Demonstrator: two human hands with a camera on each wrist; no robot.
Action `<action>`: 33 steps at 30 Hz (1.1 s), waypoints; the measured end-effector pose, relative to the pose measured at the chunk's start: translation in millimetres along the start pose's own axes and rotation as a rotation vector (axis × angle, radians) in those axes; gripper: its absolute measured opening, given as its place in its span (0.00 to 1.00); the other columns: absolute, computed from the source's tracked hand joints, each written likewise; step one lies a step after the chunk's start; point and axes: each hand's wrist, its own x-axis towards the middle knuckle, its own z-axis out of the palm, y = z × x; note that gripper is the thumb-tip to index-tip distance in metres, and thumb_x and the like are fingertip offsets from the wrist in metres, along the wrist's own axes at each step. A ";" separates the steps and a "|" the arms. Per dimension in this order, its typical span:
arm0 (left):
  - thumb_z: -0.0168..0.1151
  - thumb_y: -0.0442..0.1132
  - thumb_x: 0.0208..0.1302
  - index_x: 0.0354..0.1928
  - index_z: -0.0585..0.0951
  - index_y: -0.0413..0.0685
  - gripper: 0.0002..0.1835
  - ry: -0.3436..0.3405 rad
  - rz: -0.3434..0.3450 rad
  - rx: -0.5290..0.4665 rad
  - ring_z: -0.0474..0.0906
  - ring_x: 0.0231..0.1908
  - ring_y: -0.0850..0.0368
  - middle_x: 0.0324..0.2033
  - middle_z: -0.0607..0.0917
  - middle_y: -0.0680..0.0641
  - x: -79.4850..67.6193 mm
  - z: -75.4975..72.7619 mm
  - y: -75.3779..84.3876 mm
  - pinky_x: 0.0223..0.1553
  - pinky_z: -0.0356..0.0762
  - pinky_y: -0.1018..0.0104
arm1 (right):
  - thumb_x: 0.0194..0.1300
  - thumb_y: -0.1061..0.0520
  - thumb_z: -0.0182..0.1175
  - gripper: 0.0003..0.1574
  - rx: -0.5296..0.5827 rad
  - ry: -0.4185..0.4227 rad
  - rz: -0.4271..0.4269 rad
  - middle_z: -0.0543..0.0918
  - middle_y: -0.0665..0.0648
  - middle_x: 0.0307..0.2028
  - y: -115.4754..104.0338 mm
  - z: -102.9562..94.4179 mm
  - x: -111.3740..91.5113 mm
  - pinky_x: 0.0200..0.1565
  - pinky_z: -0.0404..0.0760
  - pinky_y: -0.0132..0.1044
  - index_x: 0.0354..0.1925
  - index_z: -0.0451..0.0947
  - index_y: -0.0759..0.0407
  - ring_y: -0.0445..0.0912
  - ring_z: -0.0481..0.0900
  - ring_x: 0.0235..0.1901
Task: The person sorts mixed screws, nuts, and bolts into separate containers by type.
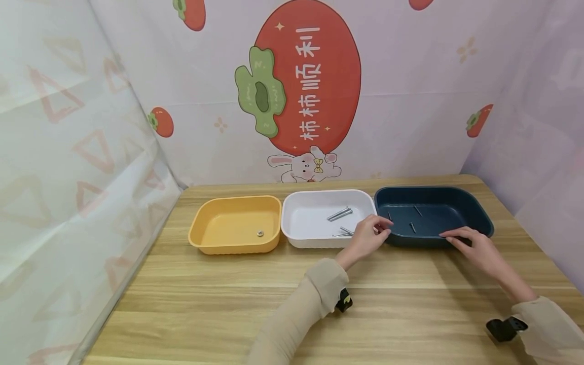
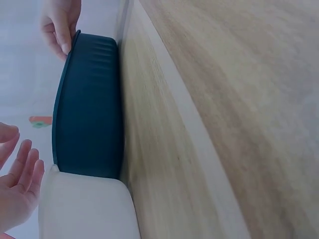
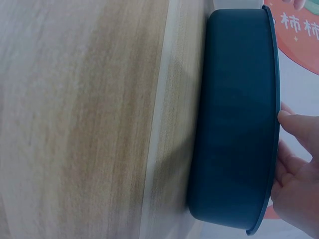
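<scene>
My left hand (image 1: 368,235) hovers over the corner where the white tray (image 1: 296,239) meets the dark blue tray (image 1: 438,242). Its fingers are loosely bent, and nothing shows between them in the left wrist view. At the dark blue tray's front rim, my right hand (image 1: 476,249) pinches the edge, thumb outside and fingers over the inner side, as the right wrist view shows. Inside this tray lie small dark screws (image 1: 412,227). Long silver screws (image 1: 339,214) lie in the white tray, some near its front right corner, partly behind my left hand.
A yellow tray (image 1: 234,249) stands left of the white one, with a small silver nut (image 1: 260,233) inside. The three trays stand in a row on the wooden table (image 1: 219,304). Behind them hangs a printed cloth (image 1: 401,137), with more cloth at both sides.
</scene>
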 end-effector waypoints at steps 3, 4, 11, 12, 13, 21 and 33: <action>0.58 0.31 0.56 0.38 0.80 0.41 0.08 0.008 0.020 0.008 0.74 0.31 0.66 0.31 0.79 0.49 -2.5 -3.0 -1.2 0.32 0.68 0.85 | 0.59 0.65 0.54 0.08 0.002 0.002 -0.003 0.73 0.41 0.36 0.2 -0.1 0.1 0.36 0.60 0.17 0.37 0.79 0.64 0.17 0.58 0.40; 0.58 0.31 0.56 0.38 0.80 0.41 0.08 0.013 0.026 0.009 0.74 0.31 0.66 0.31 0.79 0.49 -3.1 -4.2 -1.4 0.32 0.68 0.85 | 0.59 0.65 0.54 0.08 0.003 0.001 -0.003 0.73 0.41 0.36 0.3 -0.1 0.1 0.36 0.60 0.17 0.37 0.79 0.64 0.17 0.58 0.40; 0.58 0.31 0.55 0.37 0.80 0.41 0.07 0.007 0.034 0.016 0.74 0.32 0.66 0.31 0.79 0.49 -9.1 -12.1 -3.8 0.32 0.69 0.84 | 0.60 0.64 0.54 0.08 0.006 -0.006 0.005 0.73 0.40 0.36 0.5 -0.5 0.0 0.36 0.59 0.17 0.37 0.79 0.64 0.17 0.58 0.40; 0.58 0.31 0.55 0.37 0.80 0.41 0.07 0.002 0.036 0.013 0.74 0.32 0.66 0.31 0.79 0.49 -10.0 -13.1 -4.0 0.32 0.69 0.84 | 0.60 0.65 0.54 0.08 0.007 -0.005 0.005 0.73 0.41 0.36 0.4 -0.6 -0.1 0.36 0.59 0.17 0.37 0.79 0.64 0.17 0.58 0.40; 0.58 0.31 0.55 0.37 0.80 0.41 0.07 -0.003 0.036 0.002 0.75 0.32 0.65 0.31 0.79 0.49 -10.8 -13.9 -4.4 0.32 0.69 0.83 | 0.60 0.65 0.54 0.08 0.006 -0.004 0.006 0.73 0.41 0.36 0.3 -0.7 -0.2 0.36 0.59 0.17 0.37 0.79 0.64 0.17 0.58 0.40; 0.58 0.30 0.54 0.37 0.80 0.40 0.08 -0.018 0.031 -0.013 0.75 0.32 0.65 0.33 0.80 0.48 -17.9 -23.4 -4.1 0.33 0.71 0.82 | 0.60 0.64 0.54 0.08 -0.001 -0.008 0.010 0.72 0.39 0.37 -0.8 -0.9 -0.1 0.36 0.61 0.20 0.37 0.78 0.64 0.17 0.57 0.40; 0.57 0.31 0.55 0.38 0.80 0.40 0.08 -0.104 -0.011 -0.028 0.75 0.32 0.62 0.33 0.79 0.47 -30.0 -40.1 -10.0 0.35 0.72 0.78 | 0.60 0.64 0.54 0.08 -0.014 -0.005 0.004 0.72 0.40 0.36 -0.9 -0.2 0.3 0.36 0.61 0.19 0.37 0.79 0.64 0.17 0.57 0.40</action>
